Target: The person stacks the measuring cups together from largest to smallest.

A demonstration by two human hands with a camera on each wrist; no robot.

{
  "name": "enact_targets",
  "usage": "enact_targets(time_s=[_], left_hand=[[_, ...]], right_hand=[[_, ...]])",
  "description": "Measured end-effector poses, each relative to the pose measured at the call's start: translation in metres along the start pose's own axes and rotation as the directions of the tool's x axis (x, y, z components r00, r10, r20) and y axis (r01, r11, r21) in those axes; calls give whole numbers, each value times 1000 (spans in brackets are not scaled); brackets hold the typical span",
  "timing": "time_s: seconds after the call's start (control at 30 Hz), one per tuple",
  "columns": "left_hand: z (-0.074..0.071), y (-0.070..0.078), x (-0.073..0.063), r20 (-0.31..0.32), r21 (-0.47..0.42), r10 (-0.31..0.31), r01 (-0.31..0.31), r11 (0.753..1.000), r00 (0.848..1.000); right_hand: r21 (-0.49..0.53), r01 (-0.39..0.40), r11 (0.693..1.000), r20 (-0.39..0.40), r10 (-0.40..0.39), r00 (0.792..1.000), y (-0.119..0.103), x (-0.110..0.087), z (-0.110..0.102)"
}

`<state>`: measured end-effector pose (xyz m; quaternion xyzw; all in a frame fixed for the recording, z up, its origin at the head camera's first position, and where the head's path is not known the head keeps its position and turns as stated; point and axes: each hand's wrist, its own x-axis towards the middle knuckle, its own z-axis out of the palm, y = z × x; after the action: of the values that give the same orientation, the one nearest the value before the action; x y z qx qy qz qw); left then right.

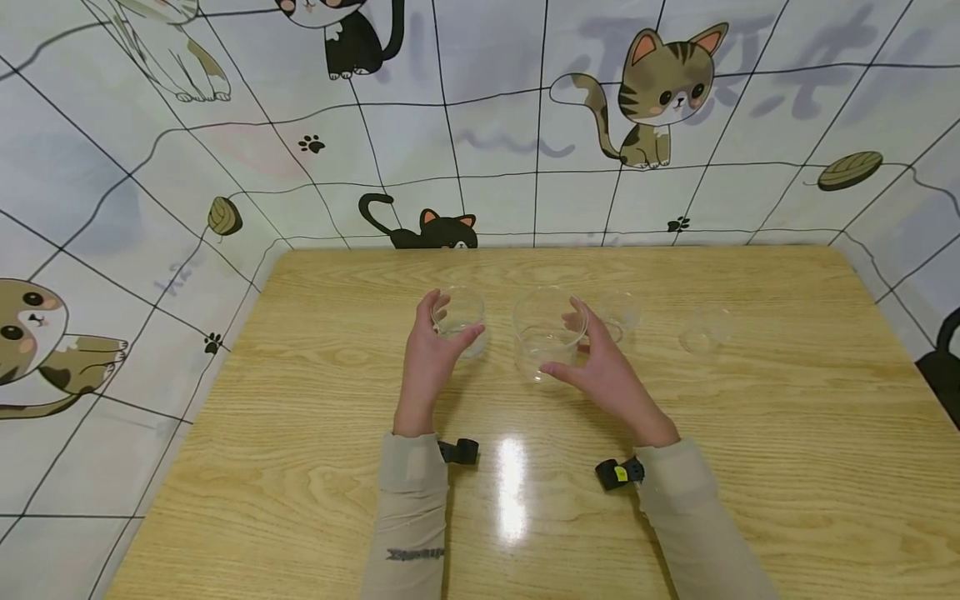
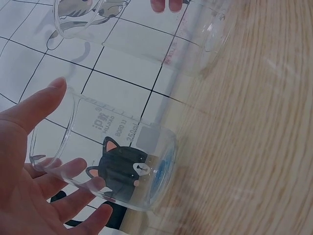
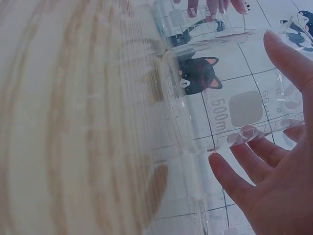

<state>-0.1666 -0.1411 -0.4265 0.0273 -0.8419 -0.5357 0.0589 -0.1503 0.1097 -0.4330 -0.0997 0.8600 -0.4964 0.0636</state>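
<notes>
My left hand (image 1: 432, 358) is round a small clear glass beaker (image 1: 460, 310), marked 250 ml in the left wrist view, thumb at one side and fingers at the other. In that view the thumb is beside the rim and the fingertips lie along the glass wall (image 2: 146, 142). Just to the right, my right hand (image 1: 611, 379) holds a larger clear beaker (image 1: 528, 342), marked 500 ml (image 3: 222, 112) in the right wrist view, between thumb and fingers. Both beakers stand upright on the table. Whether every fingertip touches glass is hard to tell.
Right of the large beaker stands another small clear glass vessel (image 1: 621, 310), partly behind my right hand. A faint, shallow-looking glass piece (image 1: 707, 331) is farther right. The wooden table (image 1: 300, 467) meets a cat-print backdrop (image 1: 495, 150) at its far edge.
</notes>
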Motion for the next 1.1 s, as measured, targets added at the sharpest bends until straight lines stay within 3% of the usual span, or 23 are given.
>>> enact_targets(time_s=[0.63, 1.1], left_hand=[[0, 5, 0, -7, 46, -11, 11, 999, 1000], [-5, 17, -3, -76, -4, 29, -29, 1000, 997]], right_hand=[[-10, 13, 1000, -19, -13, 1000, 0, 0, 3], [-34, 10, 999, -33, -11, 999, -1, 0, 5]])
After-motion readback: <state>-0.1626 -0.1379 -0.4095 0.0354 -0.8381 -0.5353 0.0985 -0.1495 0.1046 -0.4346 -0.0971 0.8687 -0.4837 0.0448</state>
